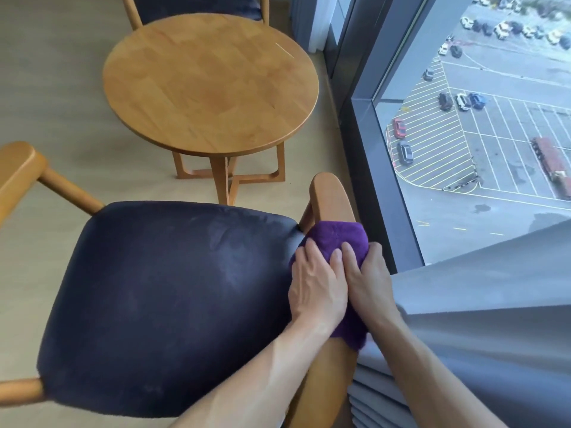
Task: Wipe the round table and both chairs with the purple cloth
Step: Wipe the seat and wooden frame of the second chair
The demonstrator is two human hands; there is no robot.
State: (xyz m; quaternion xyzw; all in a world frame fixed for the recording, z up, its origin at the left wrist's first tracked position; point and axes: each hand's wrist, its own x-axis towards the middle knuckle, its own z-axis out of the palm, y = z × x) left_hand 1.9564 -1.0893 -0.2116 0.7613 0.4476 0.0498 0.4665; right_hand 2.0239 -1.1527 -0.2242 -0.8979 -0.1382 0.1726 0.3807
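Observation:
The purple cloth (332, 237) is wrapped over the right wooden armrest (329, 193) of the near chair, whose dark blue seat (160, 304) fills the lower middle. My left hand (318, 285) and my right hand (369, 279) lie side by side on the cloth, pressing it around the armrest. The round wooden table (210, 84) stands beyond the chair, its top bare. The second chair (197, 6) shows only partly behind the table, at the top edge.
A floor-to-ceiling window (494, 134) with a dark frame runs along the right. A grey curtain (479, 319) hangs at the lower right, touching my right forearm. The chair's left armrest (21, 168) juts out at the left. Pale floor surrounds the furniture.

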